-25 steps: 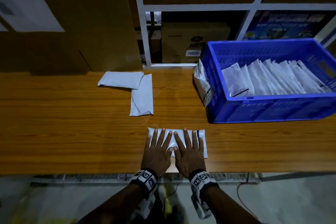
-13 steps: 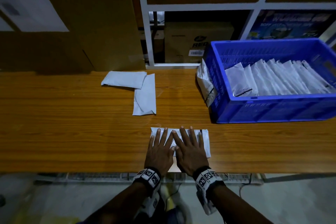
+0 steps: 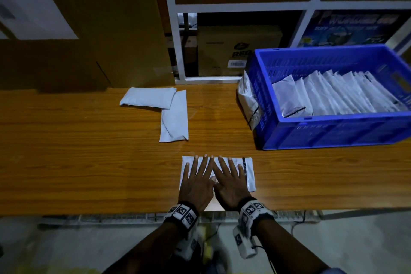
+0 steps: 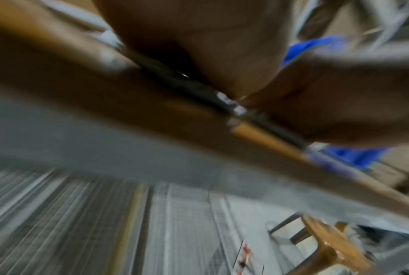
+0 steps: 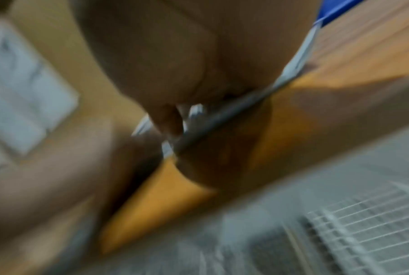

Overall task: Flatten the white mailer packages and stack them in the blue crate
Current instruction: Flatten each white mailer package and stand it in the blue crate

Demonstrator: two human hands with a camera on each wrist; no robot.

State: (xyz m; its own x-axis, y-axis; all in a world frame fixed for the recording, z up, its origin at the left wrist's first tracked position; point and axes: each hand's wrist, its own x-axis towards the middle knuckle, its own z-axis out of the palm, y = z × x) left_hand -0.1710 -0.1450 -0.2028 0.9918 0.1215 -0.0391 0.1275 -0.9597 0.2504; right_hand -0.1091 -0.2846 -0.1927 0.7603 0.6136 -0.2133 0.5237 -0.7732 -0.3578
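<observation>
Mailer [image 3: 250, 173] lies flat near the front edge of the tabletop [image 3: 89, 162], both hands on top of it: left hand [image 3: 195, 184] and right hand [image 3: 231, 183] side by side, palms down, fingers straight and spread, pressing rather than gripping. Wrist views are too blurred to add much; they only show palms low on the white film. Step in hand looks like flattening. To do it well: sweep outward from the centre toward the short ends so trapped air leaves, keep palms flat so the film doesn't crease, and don't let it slide off the front edge. Blue crate [image 3: 333, 131] sits well apart to the right, already holding a leaning row of mailers [image 3: 333, 93]; slot this one in the same orientation. Two more mailers [image 3: 173, 115] wait overlapped further back on the tabletop, and another white mailer [image 3: 248, 100] rests against the crate's outer left wall, so the job is likely not near done.
</observation>
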